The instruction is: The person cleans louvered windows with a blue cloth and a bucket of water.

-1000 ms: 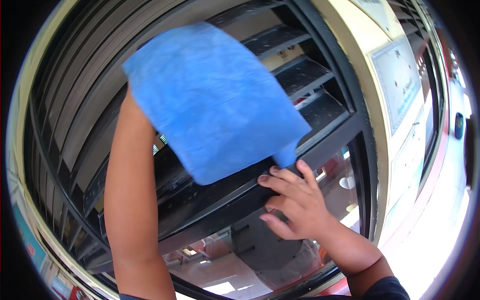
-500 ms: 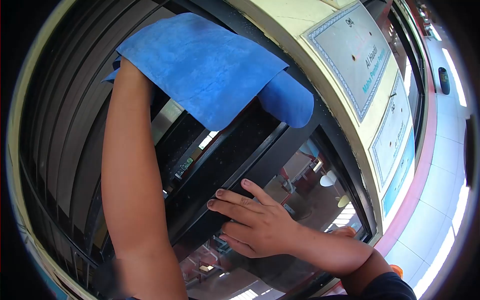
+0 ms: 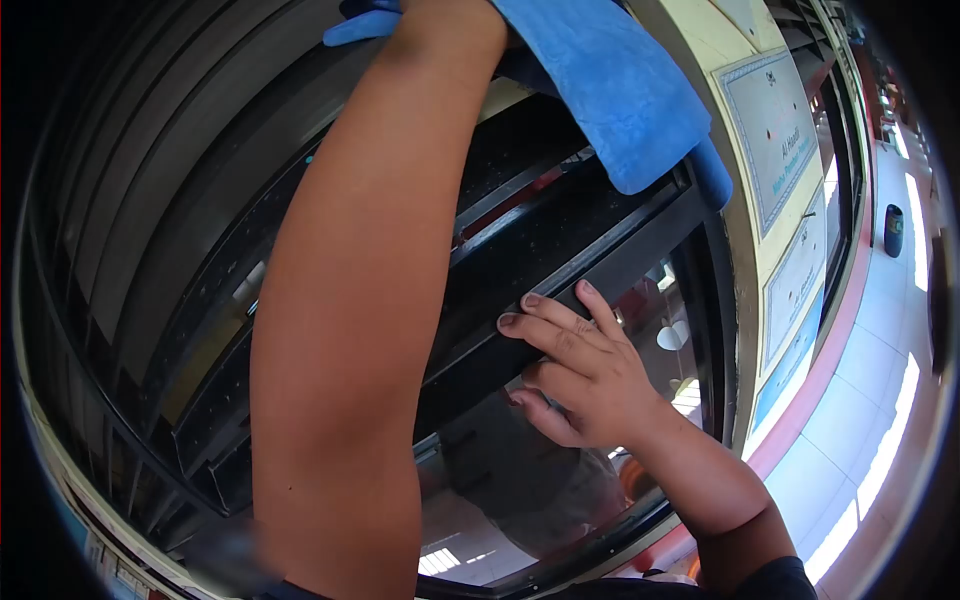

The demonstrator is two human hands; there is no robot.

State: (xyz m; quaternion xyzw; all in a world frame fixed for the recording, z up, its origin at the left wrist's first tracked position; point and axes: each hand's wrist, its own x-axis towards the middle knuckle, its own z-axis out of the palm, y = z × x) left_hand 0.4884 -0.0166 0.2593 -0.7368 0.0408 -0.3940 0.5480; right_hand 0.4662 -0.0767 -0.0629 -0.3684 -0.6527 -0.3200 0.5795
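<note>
My left forearm (image 3: 360,260) reaches up to the top edge of the view, where a blue chamois cloth (image 3: 610,90) drapes over my left hand. That hand's fingers are hidden, and the cloth goes along with it. One end of the cloth hangs over the dark louvre slats (image 3: 530,225) and the black window frame. Lower down, my right hand (image 3: 590,370) is open and empty, with its fingers spread and its fingertips resting against the black frame bar (image 3: 470,365) above a glass pane.
Framed signs (image 3: 775,130) hang on the cream pillar (image 3: 690,50) to the right. Beyond it lies a tiled walkway (image 3: 850,390) with a dark bin (image 3: 893,230). Curved dark bars (image 3: 130,430) line the left side. The glass pane (image 3: 500,500) below reflects a room.
My left arm has stretched further up and to the right, taking the cloth with it. My view has shifted, and my right hand appears higher and further right, still at the frame bar.
</note>
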